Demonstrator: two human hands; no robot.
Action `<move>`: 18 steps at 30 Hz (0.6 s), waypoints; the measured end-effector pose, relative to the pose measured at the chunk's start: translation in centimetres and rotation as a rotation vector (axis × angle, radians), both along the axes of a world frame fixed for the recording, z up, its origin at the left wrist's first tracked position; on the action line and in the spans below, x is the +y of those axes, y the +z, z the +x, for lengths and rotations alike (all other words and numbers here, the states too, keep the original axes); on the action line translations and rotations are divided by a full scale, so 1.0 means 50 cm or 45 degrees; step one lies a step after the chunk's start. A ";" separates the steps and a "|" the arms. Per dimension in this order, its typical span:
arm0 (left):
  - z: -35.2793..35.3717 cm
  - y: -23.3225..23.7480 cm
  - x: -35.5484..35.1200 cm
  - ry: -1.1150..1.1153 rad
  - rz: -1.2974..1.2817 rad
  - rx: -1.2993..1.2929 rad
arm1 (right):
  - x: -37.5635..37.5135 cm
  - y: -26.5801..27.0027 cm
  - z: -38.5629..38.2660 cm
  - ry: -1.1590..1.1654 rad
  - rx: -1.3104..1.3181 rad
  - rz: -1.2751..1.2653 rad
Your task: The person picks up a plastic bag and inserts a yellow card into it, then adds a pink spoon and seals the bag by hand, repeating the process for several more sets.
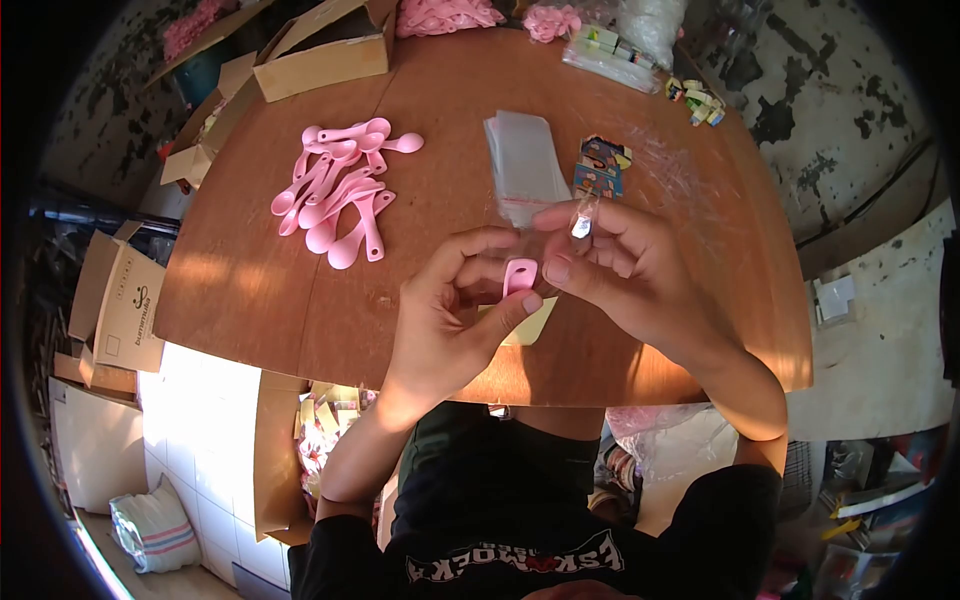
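Near the table's front edge, my left hand (450, 305) grips a pink spoon (519, 275), whose handle end with a hole shows above the thumb. A clear plastic bag seems to surround it. My right hand (625, 265) pinches a shiny transparent strip (583, 222) at the bag's upper right. Under the hands lies a pale yellow piece (530, 325), partly hidden. Beyond them are a stack of clear bags (525, 160) and small printed cards (600, 168). A pile of pink spoons (340, 190) lies to the left.
An open cardboard box (325, 60) stands at the back left, with pink items (450, 15) beside it. At the back right are a plastic-wrapped pack (612, 62) and small colourful pieces (697, 100). Clear plastic scraps (675, 175) lie right of the cards.
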State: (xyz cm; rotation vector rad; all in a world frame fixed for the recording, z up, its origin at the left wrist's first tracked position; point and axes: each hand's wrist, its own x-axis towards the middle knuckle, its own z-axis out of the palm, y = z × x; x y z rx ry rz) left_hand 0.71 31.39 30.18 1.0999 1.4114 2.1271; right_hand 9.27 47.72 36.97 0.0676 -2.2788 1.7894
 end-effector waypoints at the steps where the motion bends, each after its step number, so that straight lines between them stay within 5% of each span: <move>1: 0.000 -0.002 -0.002 0.014 -0.016 -0.074 | 0.002 -0.011 -0.001 -0.018 0.005 -0.131; 7: 0.009 -0.014 0.001 -0.119 0.094 -0.273 | 0.009 -0.048 0.007 0.015 -0.192 -0.374; 13: -0.010 -0.023 -0.020 -0.184 0.000 -0.376 | 0.010 -0.052 0.012 -0.003 -0.190 -0.250; 18: -0.014 -0.019 -0.012 0.042 -0.018 -0.275 | 0.009 -0.071 0.010 -0.104 -0.089 -0.238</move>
